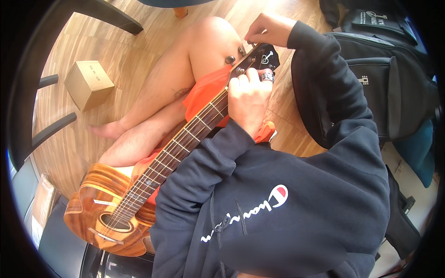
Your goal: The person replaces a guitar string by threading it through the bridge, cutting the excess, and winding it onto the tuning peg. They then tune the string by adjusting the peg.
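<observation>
Tan cardboard box (89, 84) noted on floor (111, 41) at 10 o'clock. Guitar (139, 190) laid across lap; neck (194, 129) gripped by left hand (249, 99), fingers curled. Headstock (262, 58) at 12 o'clock; tuning peg pinched by right hand (268, 30).

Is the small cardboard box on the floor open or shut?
Shut. The cardboard box sits on the wooden floor with its top face flat and unbroken; no flap stands up.
</observation>
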Tool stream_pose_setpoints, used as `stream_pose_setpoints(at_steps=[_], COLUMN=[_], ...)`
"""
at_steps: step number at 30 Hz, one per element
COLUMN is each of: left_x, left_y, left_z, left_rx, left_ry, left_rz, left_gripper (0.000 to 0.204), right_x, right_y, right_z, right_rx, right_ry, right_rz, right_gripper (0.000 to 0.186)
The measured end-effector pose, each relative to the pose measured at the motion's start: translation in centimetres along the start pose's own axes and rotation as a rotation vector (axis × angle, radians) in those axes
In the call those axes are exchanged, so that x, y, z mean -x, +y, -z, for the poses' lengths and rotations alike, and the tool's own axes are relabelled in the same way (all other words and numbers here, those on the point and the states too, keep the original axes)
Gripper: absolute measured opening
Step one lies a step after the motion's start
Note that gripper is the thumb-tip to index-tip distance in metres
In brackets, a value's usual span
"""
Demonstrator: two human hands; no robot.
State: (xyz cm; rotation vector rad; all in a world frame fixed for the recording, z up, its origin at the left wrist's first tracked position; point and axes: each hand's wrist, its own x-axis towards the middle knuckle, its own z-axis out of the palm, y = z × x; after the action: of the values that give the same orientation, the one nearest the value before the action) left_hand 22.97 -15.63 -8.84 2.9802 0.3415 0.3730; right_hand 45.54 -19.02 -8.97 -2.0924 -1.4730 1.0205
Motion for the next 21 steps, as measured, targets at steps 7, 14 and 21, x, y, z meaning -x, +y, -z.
stream_pose_setpoints(at_steps=[7, 14, 21], left_x=[0.0, 0.1, 0.1], left_y=[-0.2, -0.4, -0.4], left_z=[0.3, 0.3, -0.1], left_rx=[-0.008, -0.002, 0.015], left_ry=[0.005, 0.017, 0.052], left_rz=[-0.017, -0.009, -0.022], left_gripper=[0.008, 0.009, 0.007], right_x=[-2.6, -2.7, 0.0], right_y=[1.8, -0.3, -0.4], right_z=[0.6, -0.4, 0.3], right_rx=[-0.189, 0.138, -0.150], right_ry=[-0.242, -0.144, -0.016], right_rz=[-0.139, -0.205, -0.068], right_gripper=[0.024, 0.024, 0.018])
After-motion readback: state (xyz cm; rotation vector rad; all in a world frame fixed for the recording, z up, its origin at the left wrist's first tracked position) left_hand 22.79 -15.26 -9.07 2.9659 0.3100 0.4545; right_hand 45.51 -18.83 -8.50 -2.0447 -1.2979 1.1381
